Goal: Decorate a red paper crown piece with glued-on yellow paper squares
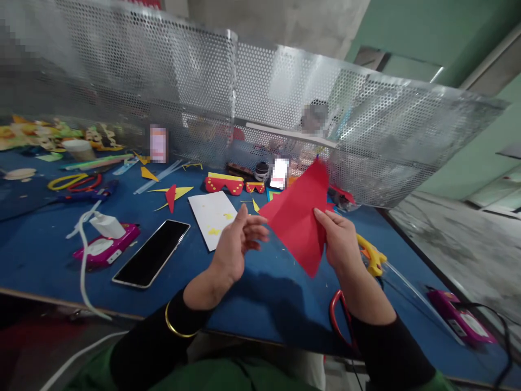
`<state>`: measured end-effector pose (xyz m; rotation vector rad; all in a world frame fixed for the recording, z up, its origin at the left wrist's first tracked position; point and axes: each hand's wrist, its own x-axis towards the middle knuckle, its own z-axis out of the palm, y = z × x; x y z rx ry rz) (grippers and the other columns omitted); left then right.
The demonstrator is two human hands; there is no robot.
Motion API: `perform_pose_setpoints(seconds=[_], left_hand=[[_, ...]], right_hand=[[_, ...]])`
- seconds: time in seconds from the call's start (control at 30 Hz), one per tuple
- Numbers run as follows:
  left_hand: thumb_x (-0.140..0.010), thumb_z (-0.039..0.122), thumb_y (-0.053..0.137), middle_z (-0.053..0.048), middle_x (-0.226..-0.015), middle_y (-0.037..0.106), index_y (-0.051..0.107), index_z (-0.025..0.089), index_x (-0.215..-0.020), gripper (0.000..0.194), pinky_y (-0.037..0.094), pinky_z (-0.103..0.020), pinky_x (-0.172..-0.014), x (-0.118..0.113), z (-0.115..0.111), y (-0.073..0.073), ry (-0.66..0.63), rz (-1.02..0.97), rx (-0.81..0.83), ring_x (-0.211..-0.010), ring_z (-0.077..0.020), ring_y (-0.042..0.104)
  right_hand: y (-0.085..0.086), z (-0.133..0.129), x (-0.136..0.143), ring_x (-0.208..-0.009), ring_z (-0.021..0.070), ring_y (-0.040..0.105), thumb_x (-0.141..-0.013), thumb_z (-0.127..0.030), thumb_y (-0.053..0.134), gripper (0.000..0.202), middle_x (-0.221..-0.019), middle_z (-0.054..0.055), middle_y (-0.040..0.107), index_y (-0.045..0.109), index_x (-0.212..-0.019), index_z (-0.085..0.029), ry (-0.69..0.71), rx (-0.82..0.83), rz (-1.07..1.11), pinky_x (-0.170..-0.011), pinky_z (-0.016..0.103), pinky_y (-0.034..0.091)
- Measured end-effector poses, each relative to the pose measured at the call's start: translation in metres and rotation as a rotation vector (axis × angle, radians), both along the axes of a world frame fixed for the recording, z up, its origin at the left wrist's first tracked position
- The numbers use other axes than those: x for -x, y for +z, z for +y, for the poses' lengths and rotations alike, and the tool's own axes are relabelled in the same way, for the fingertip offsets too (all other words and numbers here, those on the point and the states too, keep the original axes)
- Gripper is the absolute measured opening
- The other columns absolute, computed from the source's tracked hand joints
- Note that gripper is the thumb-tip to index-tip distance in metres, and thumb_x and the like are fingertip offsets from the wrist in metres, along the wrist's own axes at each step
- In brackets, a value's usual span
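Note:
My right hand point(340, 236) pinches a piece of red paper point(299, 217) by its right edge and holds it raised over the blue table. The paper looks stiff and has pointed corners. My left hand point(240, 241) hovers just left of the paper, fingers apart and slightly curled, with nothing in it. Behind that hand lies a white sheet point(207, 214) with yellow marks. Red scissors point(341, 317) rest below my right wrist, partly covered by the arm. A yellow glue gun point(372, 258) lies to the right of that wrist.
Red and yellow paper glasses point(223, 184) stand near the perforated metal screen point(195, 81). A phone point(152, 252) and a magenta power strip point(108, 247) with a white cable lie at left. Another magenta strip point(462, 317) sits at right. A person is behind the screen.

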<state>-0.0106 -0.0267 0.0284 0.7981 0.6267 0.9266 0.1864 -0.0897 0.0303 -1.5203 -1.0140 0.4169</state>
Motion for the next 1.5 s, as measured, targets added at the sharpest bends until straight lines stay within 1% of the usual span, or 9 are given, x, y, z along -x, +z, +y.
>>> perform_pose_setpoints(seconds=[0.1, 0.27, 0.4, 0.53, 0.67, 0.77, 0.87, 1.1, 1.5], left_hand=[[-0.069, 0.049, 0.085, -0.003, -0.079, 0.07, 0.073, 0.017, -0.08, 0.036, 0.044, -0.018, -0.052, -0.001, 0.009, -0.003, 0.227, 0.141, -0.153, -0.07, -0.0136, 0.064], [-0.074, 0.046, 0.08, -0.002, -0.072, 0.068, 0.076, 0.017, -0.085, 0.031, 0.043, -0.02, -0.052, -0.005, 0.002, -0.016, -0.041, 0.337, -0.241, -0.062, -0.0126, 0.058], [-0.072, 0.031, 0.078, 0.003, -0.058, 0.061, 0.072, 0.016, -0.074, 0.016, 0.034, -0.02, -0.044, -0.005, -0.003, -0.029, -0.071, 0.443, -0.183, -0.048, -0.0082, 0.047], [-0.072, 0.028, 0.078, 0.001, -0.065, 0.066, 0.072, 0.017, -0.078, 0.015, 0.034, -0.019, -0.045, -0.002, -0.002, -0.041, -0.095, 0.458, -0.064, -0.051, -0.0085, 0.052], [-0.072, 0.028, 0.077, 0.003, -0.064, 0.065, 0.07, 0.017, -0.077, 0.014, 0.033, -0.02, -0.045, -0.002, -0.004, -0.048, -0.163, 0.514, -0.008, -0.05, -0.0085, 0.052], [-0.074, 0.03, 0.075, 0.004, -0.06, 0.06, 0.069, 0.017, -0.077, 0.015, 0.03, -0.02, -0.043, -0.003, -0.008, -0.052, -0.212, 0.606, -0.065, -0.047, -0.0079, 0.047], [-0.08, 0.033, 0.071, 0.004, -0.062, 0.061, 0.072, 0.016, -0.088, 0.019, 0.034, -0.022, -0.045, 0.002, -0.011, -0.056, -0.298, 0.729, -0.181, -0.048, -0.0096, 0.048], [-0.088, 0.015, 0.057, -0.005, -0.114, 0.075, 0.071, 0.022, -0.112, 0.029, 0.05, -0.034, -0.08, 0.034, -0.013, -0.065, -0.163, 1.026, -0.865, -0.087, -0.0173, 0.067], [-0.08, 0.009, 0.066, -0.004, -0.108, 0.072, 0.069, 0.019, -0.092, 0.016, 0.05, -0.037, -0.087, 0.041, -0.007, -0.067, -0.403, 0.972, -1.031, -0.1, -0.0202, 0.065]], right_hand=[[0.004, -0.014, 0.001, -0.052, 0.023, 0.069, -0.081, -0.047, 0.064, 0.028, -0.063, 0.005, 0.074, 0.072, -0.078, -0.021, 0.029, 0.067, 0.152, -0.052, 0.036, 0.058], [-0.023, -0.036, 0.017, -0.051, 0.0246, 0.07, -0.077, -0.057, 0.071, 0.039, -0.063, 0.006, 0.075, 0.076, -0.078, -0.019, 0.05, 0.136, 0.262, -0.05, 0.036, 0.058], [-0.054, -0.052, 0.016, -0.059, 0.0247, 0.072, -0.09, -0.06, 0.055, 0.05, -0.077, 0.01, 0.079, 0.078, -0.095, -0.015, 0.023, 0.147, 0.173, -0.053, 0.036, 0.058], [-0.071, -0.074, 0.004, -0.088, 0.0308, 0.076, -0.092, -0.04, 0.055, 0.05, -0.114, 0.018, 0.077, 0.064, -0.133, -0.014, -0.053, 0.132, -0.067, -0.077, 0.05, 0.06], [-0.078, -0.09, -0.004, -0.142, 0.0327, 0.048, -0.083, -0.014, 0.063, 0.053, -0.153, 0.012, 0.054, 0.065, -0.135, -0.022, 0.011, 0.079, -0.438, -0.117, 0.056, 0.035], [-0.083, -0.092, -0.008, -0.145, 0.0277, 0.045, -0.089, -0.005, 0.052, 0.054, -0.149, 0.007, 0.059, 0.062, -0.139, -0.024, 0.214, -0.007, -0.962, -0.116, 0.051, 0.039], [-0.087, -0.092, -0.01, -0.136, 0.0259, 0.057, -0.093, -0.002, 0.045, 0.049, -0.135, 0.006, 0.07, 0.065, -0.133, -0.022, 0.334, -0.022, -1.14, -0.106, 0.045, 0.05], [-0.09, -0.1, -0.002, -0.118, 0.0257, 0.07, -0.089, -0.005, 0.045, 0.047, -0.127, 0.01, 0.074, 0.071, -0.125, -0.019, 0.386, 0.153, -0.904, -0.093, 0.044, 0.06], [-0.093, -0.104, 0.017, -0.105, 0.0255, 0.075, -0.092, -0.035, 0.063, 0.018, -0.114, 0.003, 0.079, 0.078, -0.095, -0.027, 0.061, 0.29, -0.423, -0.091, 0.04, 0.061]])
